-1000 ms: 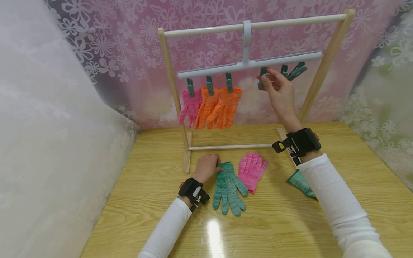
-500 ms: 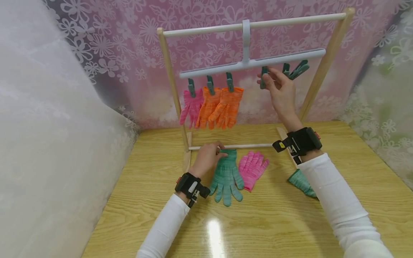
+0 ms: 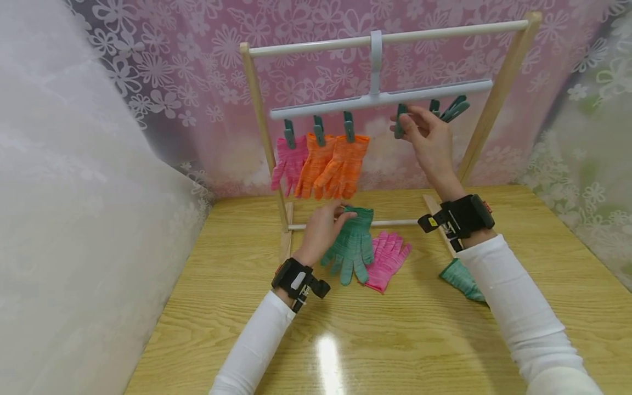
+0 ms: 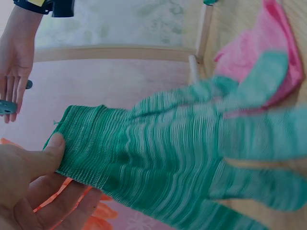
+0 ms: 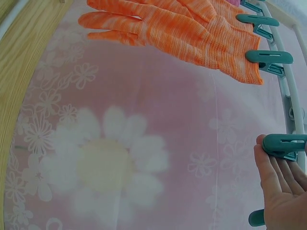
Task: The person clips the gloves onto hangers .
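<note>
My left hand (image 3: 320,233) pinches the cuff of a green striped knit glove (image 3: 356,244), which hangs fingers down in front of the rack. In the left wrist view the thumb lies on the cuff of that green glove (image 4: 158,148). My right hand (image 3: 432,140) is raised under the white hanger bar (image 3: 380,99), its thumb and fingers on a dark green clothespin (image 3: 400,120). The right wrist view shows this clothespin (image 5: 285,143) against the fingers. Left of it, a pink glove (image 3: 290,162) and two orange gloves (image 3: 348,164) hang from clothespins.
A wooden rack with a white top rod (image 3: 316,48) carries the hanger. More clothespins (image 3: 454,108) hang at its right end. On the table lie a pink glove (image 3: 387,260), partly behind the held one, and another green glove (image 3: 463,281), partly covered by the right sleeve.
My left hand has lifted the green glove off the table, upward and slightly right toward the hanger. My right hand stays at the clothespin; the hanger has swayed a little.
</note>
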Available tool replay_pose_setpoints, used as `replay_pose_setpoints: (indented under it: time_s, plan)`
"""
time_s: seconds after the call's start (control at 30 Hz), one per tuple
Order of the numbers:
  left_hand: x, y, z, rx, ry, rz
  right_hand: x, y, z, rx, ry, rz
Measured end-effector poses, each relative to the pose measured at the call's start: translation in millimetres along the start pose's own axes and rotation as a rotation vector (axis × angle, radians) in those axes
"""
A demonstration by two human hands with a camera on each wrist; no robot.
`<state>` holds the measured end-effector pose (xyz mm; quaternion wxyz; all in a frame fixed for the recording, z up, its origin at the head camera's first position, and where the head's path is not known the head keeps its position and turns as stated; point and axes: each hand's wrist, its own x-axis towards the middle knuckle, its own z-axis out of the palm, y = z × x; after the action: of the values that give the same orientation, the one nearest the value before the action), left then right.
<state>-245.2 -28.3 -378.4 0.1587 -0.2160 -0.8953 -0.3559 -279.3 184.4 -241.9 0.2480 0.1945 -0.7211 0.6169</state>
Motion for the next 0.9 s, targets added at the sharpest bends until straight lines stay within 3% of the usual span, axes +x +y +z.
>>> replay_pose_setpoints:
  time_s: [0.37, 0.73, 0.9]
  plan:
    - [30.3, 24.2, -14.8, 0.002, 0.122, 0.128, -2, -2, 3, -0.024, -0.003, 0.008]
    - [49.5, 41.2, -22.0, -0.007, 0.152, 0.165, -3, -5, 4, -0.022, 0.004, -0.007]
    - [61.4, 52.0, -25.9, -0.006, 0.156, 0.164, -4, -6, 4, -0.078, 0.045, -0.021]
